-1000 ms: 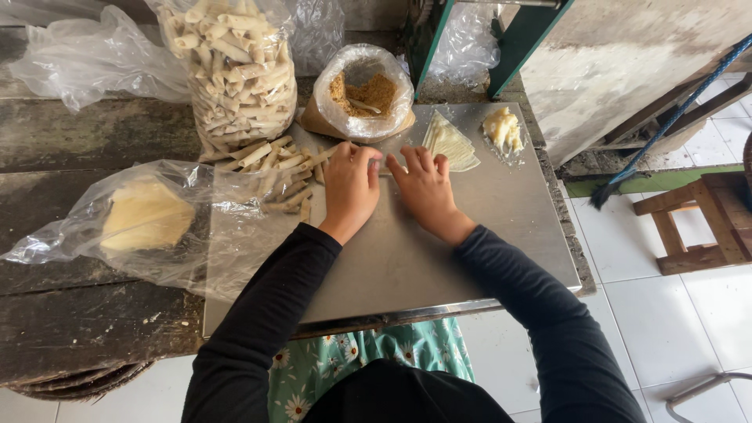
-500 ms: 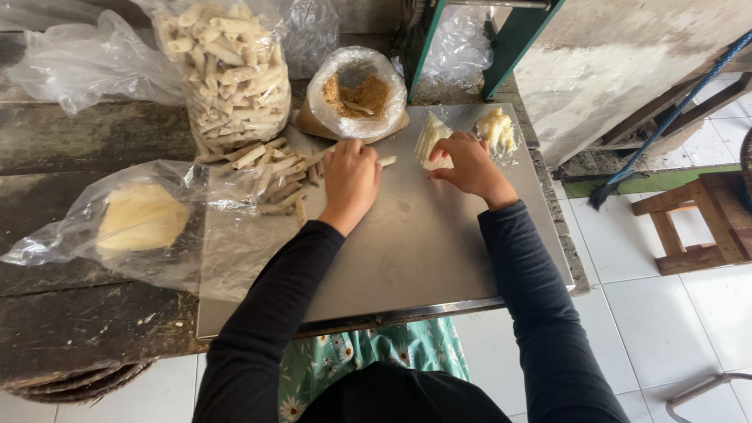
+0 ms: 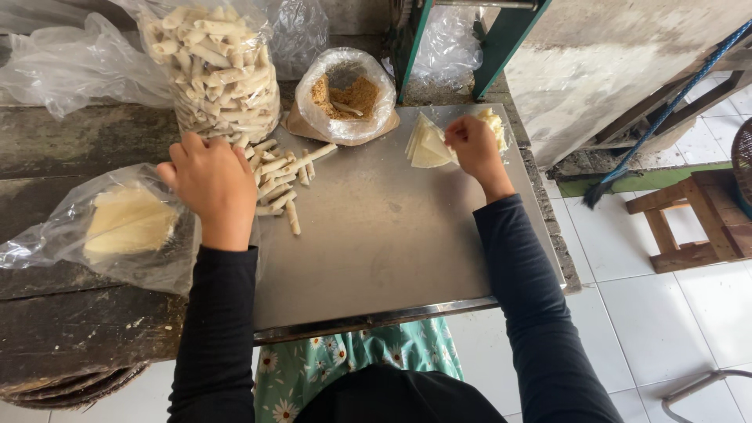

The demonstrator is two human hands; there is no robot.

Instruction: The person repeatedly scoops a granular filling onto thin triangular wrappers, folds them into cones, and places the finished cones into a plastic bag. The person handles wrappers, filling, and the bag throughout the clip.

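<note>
Fingers of right hand [image 3: 472,143] pinching wrapper stack [image 3: 427,145] near tray's far edge, left hand [image 3: 210,182] loosely curled, empty.

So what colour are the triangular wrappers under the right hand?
Pale cream-yellow wrappers, beside the right hand; head view.

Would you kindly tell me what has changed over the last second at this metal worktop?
The two hands, pressed together mid-board a second ago, have parted. The left hand swung left, to beside the loose rolled pastry sticks. The right hand went up right to the stack of triangular wrappers and touches it; a grip is unclear. The filling bowl and bagged rolls stayed put.
</note>
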